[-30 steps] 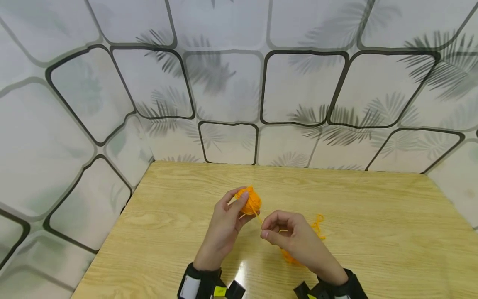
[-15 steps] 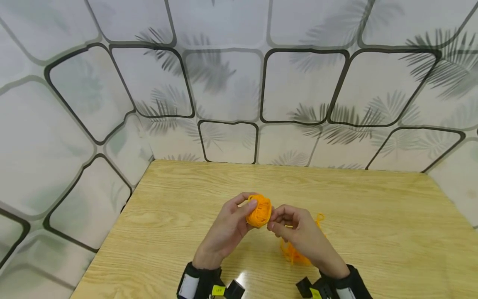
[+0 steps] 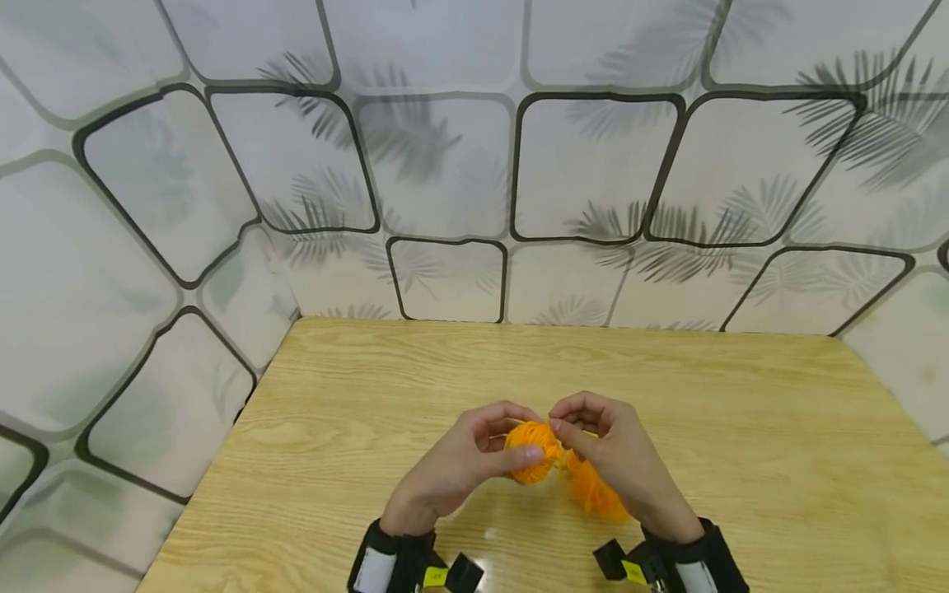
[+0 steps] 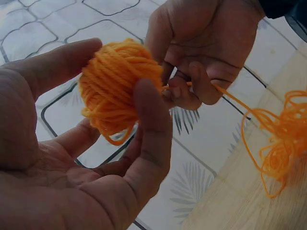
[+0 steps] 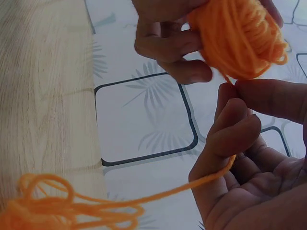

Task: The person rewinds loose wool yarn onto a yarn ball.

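My left hand (image 3: 474, 461) grips a small ball of orange yarn (image 3: 532, 451) between thumb and fingers, above the table. Right beside it, my right hand (image 3: 619, 453) pinches the yarn strand (image 5: 229, 80) between thumb and forefinger, close against the ball. In the right wrist view the strand passes through the curled fingers and runs back to a loose tangle of orange yarn (image 4: 283, 139) on the table. Part of that tangle is hidden behind my right hand in the head view. One loop hangs slack from the ball's underside in the left wrist view.
The wood-grain table (image 3: 356, 395) spreads out around both hands. Behind it and to the left rise wall panels (image 3: 452, 165) printed with grey leaves and dark rounded outlines. Black straps with small camera blocks (image 3: 464, 572) sit on both wrists.
The left hand has moved right and nearer with the ball, turning it. The right hand has shifted slightly right and stayed close to the ball, still pinching the strand.
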A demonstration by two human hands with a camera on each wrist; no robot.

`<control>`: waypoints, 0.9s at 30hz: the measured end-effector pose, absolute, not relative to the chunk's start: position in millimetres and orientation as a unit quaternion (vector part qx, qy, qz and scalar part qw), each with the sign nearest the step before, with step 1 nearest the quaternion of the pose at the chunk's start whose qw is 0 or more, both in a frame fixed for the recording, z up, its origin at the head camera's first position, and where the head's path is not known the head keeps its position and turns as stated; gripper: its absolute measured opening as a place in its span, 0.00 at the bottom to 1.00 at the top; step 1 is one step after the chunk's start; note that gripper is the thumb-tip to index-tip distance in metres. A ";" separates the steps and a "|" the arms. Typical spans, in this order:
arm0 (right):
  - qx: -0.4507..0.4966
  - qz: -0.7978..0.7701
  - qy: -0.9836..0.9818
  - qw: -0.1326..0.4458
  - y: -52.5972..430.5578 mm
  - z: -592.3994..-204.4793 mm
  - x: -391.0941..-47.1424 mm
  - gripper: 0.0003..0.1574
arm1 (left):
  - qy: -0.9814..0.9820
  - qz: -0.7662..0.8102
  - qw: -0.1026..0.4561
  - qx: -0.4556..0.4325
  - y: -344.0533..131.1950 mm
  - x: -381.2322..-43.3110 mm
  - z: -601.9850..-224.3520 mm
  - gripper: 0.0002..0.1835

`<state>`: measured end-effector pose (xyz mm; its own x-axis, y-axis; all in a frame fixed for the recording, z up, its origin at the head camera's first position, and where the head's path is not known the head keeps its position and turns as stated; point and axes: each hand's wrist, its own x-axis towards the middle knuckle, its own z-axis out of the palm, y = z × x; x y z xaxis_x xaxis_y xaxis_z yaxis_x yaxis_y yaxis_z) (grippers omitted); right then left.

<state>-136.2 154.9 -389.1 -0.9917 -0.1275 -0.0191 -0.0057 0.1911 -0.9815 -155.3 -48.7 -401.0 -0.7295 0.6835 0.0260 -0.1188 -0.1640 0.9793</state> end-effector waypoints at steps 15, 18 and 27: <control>-0.030 -0.630 0.775 0.025 158.6 -386.6 -136.1 0.19 | 0.609 0.696 0.298 0.235 -46.9 -154.1 -398.5 0.20; -0.031 -0.625 0.779 0.028 157.9 -386.3 -135.9 0.19 | 0.644 0.680 0.268 0.226 -45.6 -153.8 -399.6 0.19; -0.054 -0.616 0.785 0.037 145.0 -381.2 -129.3 0.18 | 0.705 0.681 0.154 0.123 -43.0 -154.3 -403.1 0.22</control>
